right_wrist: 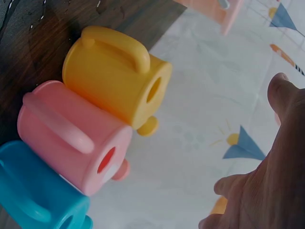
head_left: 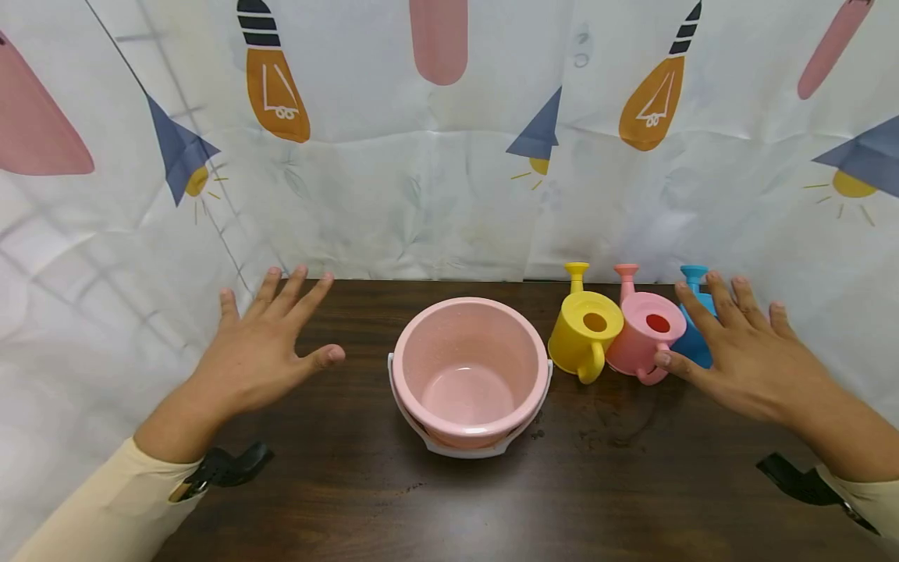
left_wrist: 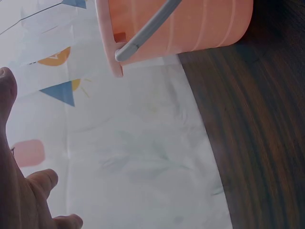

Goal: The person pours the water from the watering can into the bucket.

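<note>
A pink bucket [head_left: 469,421] with a white handle hanging at its front stands upright mid-table; a little water seems to lie in its bottom. To its right, three toy watering cans stand side by side: yellow [head_left: 577,336], pink [head_left: 635,343] and blue [head_left: 695,343]. My left hand [head_left: 263,351] hovers left of the bucket, fingers spread, holding nothing. Over on the right, my right hand [head_left: 751,359] is spread too and partly hides the blue can in the head view. The right wrist view shows the cans' handles [right_wrist: 59,121] and top openings.
The dark wooden table [head_left: 337,499] has wet spots near the bucket and cans. A white patterned cloth [head_left: 435,195] hangs behind the table and along both sides. Each wrist wears a black strap mount [head_left: 235,466].
</note>
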### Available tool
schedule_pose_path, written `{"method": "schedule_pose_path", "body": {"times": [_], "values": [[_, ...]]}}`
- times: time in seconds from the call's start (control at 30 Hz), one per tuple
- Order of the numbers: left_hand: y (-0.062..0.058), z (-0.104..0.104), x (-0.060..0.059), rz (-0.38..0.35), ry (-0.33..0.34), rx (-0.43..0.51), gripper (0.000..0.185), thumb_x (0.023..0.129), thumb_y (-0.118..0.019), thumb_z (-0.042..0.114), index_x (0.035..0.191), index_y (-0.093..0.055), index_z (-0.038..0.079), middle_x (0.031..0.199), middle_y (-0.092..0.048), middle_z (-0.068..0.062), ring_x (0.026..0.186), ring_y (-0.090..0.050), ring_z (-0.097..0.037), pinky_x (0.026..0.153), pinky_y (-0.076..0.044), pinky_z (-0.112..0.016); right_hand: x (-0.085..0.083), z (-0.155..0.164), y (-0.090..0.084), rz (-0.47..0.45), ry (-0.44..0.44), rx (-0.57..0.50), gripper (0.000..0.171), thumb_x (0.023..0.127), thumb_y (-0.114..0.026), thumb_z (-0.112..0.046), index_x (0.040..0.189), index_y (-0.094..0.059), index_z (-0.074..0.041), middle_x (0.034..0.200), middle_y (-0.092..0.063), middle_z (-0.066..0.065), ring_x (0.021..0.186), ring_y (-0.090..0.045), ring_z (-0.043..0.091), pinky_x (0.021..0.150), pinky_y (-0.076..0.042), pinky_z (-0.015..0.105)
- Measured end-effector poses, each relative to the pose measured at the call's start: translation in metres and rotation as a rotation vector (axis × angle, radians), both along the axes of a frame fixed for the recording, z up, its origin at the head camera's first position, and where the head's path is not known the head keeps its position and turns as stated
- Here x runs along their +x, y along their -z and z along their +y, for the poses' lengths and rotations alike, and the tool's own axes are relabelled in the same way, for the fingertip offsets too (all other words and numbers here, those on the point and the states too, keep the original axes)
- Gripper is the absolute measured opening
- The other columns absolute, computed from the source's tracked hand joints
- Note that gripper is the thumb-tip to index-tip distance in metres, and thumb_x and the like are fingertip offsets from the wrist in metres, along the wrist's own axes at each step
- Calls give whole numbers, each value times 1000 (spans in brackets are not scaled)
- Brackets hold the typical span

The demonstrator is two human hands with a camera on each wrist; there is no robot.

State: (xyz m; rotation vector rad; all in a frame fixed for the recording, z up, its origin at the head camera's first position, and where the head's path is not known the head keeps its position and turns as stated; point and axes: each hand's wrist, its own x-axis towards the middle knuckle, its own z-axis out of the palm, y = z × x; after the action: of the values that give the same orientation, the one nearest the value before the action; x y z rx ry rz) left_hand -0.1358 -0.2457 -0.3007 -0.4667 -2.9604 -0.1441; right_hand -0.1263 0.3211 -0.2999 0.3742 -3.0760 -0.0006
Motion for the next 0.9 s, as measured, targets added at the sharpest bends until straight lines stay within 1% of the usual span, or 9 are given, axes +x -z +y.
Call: {"method": "schedule_pose_path", "body": {"times": [0.2,0.33,0.4,0.53,0.7,0.77,0.9], "values": [[3,3,0,-16,0,11,96,92,-53,73,166,-8,32,170,-10,-14,154,-1,-41,102,8,-82,-1,1,3,-6,-16,-9,98,100,-48,-65,164,9,-19,166,15,25,148,18,50,107,14,74],[7,8,1,-23,8,23,96,92,-54,73,166,-8,33,170,-10,-13,154,-5,-43,103,7,-82,-1,0,7,3,-18,-30,98,99,-49,-64,164,8,-19,166,12,25,149,14,50,108,9,75],[9,10,2,-23,19,35,96,92,-55,73,166,-10,31,170,-11,-14,153,-7,-44,103,7,-82,-2,0,9,3,-19,-39,98,99,-49,-64,165,7,-19,167,12,24,149,14,50,109,7,75],[16,14,4,-20,43,57,97,92,-57,71,166,-12,27,169,-15,-16,152,-13,-47,103,5,-82,-2,0,14,-19,-20,-70,98,99,-50,-64,165,6,-17,167,14,22,150,13,49,110,6,74],[24,20,5,-26,65,96,98,91,-58,71,166,-12,28,168,-18,-16,152,-14,-47,104,3,-82,-1,-2,18,-48,-31,-99,97,100,-50,-62,165,5,-16,167,12,22,150,10,49,112,5,72],[26,21,5,-29,71,113,98,91,-56,72,166,-12,29,168,-18,-16,152,-14,-46,105,3,-81,-1,-4,21,-55,-32,-107,96,101,-50,-62,165,5,-16,167,12,21,150,11,49,112,5,71],[30,23,5,-27,76,125,97,91,-55,73,166,-14,28,168,-20,-16,152,-14,-46,105,2,-82,-2,-8,25,-57,-39,-108,98,100,-50,-63,165,2,-12,167,11,23,149,12,50,112,5,71]]}}
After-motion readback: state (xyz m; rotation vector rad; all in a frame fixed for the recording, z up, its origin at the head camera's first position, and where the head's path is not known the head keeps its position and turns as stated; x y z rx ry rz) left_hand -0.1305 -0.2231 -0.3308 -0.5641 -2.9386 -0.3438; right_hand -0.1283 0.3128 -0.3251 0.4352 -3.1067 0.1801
